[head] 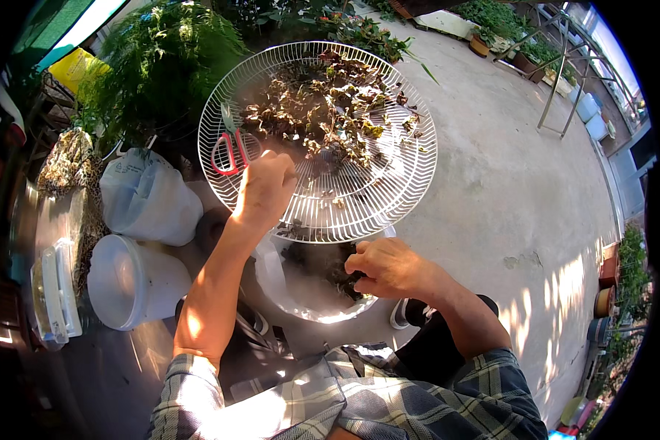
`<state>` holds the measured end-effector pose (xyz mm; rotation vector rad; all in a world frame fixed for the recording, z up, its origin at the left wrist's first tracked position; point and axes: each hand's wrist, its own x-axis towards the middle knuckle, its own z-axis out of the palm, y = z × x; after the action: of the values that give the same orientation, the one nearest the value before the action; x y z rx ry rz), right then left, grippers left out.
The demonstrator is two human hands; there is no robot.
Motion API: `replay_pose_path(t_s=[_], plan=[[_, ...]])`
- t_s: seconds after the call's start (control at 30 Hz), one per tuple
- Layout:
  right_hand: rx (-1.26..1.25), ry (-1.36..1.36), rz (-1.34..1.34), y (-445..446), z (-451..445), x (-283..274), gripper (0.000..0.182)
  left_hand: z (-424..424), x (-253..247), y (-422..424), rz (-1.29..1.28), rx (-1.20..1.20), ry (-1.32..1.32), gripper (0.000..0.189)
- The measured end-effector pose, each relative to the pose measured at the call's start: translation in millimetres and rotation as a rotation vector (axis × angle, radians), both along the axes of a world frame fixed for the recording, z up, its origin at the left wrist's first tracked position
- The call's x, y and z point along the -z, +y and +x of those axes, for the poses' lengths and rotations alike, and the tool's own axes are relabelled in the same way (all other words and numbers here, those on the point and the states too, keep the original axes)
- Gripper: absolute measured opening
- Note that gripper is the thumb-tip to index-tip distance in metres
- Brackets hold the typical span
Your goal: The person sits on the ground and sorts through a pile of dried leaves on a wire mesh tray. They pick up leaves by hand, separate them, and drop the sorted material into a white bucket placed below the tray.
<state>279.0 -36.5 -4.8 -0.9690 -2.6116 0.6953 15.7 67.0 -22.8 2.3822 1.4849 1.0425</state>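
Observation:
A round white wire rack (363, 212) lies across the upper part of a white bucket (269, 275), with crumpled dried leaves (330, 110) spread over it. Red-handled scissors (231, 144) rest on the rack's left side, blades pointing away. My left hand (269, 184) is over the rack's near left part, beside the scissors' handles, fingers curled; whether it holds something cannot be seen. Below the rack's near edge, my right hand (385, 268) is at the bucket's right side, fingers bent against dark leafy matter (343, 278). Its grasp is unclear. Dust or haze blurs the bucket's inside.
On the left stand an empty white plastic bucket (137, 283), a bag-lined container (148, 198) and clear plastic boxes (57, 291). A feathery green plant (170, 60) grows behind them. Concrete floor (484, 176) extends right, towards a metal frame (560, 71) and potted plants.

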Motion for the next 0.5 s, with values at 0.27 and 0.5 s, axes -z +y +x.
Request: replay_pose_path(t_s=[0.27,0.5], plan=[[0.472,0.176,0.045,56,41,-5,0.02,18,-59,-105,-0.249,0.261,-0.086,0.02],[0.637,0.05,0.307,123,44,21,0.033,41,0,-140,-0.199,0.45,0.252,0.015]])
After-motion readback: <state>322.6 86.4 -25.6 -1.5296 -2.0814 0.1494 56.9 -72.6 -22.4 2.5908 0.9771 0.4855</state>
